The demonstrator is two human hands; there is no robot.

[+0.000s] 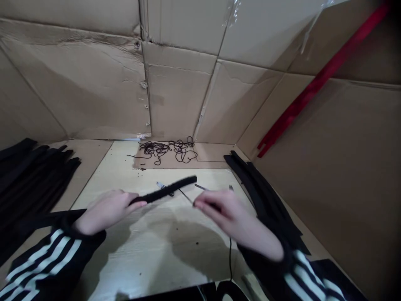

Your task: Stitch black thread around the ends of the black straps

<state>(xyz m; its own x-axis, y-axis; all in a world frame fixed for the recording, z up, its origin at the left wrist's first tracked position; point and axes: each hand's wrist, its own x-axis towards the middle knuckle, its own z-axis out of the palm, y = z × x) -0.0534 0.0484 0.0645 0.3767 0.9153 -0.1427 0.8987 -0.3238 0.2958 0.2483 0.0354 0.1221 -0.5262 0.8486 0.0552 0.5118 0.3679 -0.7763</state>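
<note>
The left hand (pixel 108 211) is gripping one end of a black strip (pixel 164 190) just above the middle of the board (pixel 150 259), its fingers closing narrowly around the fabric. The strip's long axis is running up and to the right, with its free end pointing away from the person and past the right hand (pixel 233 221). It appears to be light and soft, though firm enough to be standing out straight, so a hold close to the end looks workable, and a firmer pinch nearer the middle would likely keep it from bending. The right hand's fingers (pixel 208 205) are pinching narrowly on a thin metal rod (pixel 200 187), though how much of it they enclose cannot be told. A thin black cord (pixel 230 259) is hanging below that hand past the board's near edge. A metal clip (pixel 161 185) is lying on the board beyond the strip, a cord tangle (pixel 166 150) is lying past its far edge, and black stacks (pixel 31 179) are lying off its left side.
</note>
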